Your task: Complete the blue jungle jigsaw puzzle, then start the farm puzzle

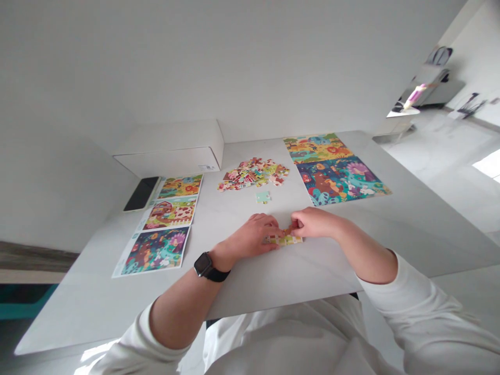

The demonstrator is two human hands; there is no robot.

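A white box [167, 162] stands at the back left of the bench [242, 289], its inside hidden. Near the front edge, a puzzle strip [289, 240] lies between the hands: the left hand [257, 235] holds its left end between thumb and fingers; the right hand [308, 223] pinches narrowly at its right end, apparently gripping it, though fingers cover the contact. The box's label [204, 167] is too small to read.

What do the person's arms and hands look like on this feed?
Both the left hand and right hand are ungloved. The left wrist wears a smartwatch with a dark, rounded-square face and black strap. White sleeves leave both forearms largely uncovered.
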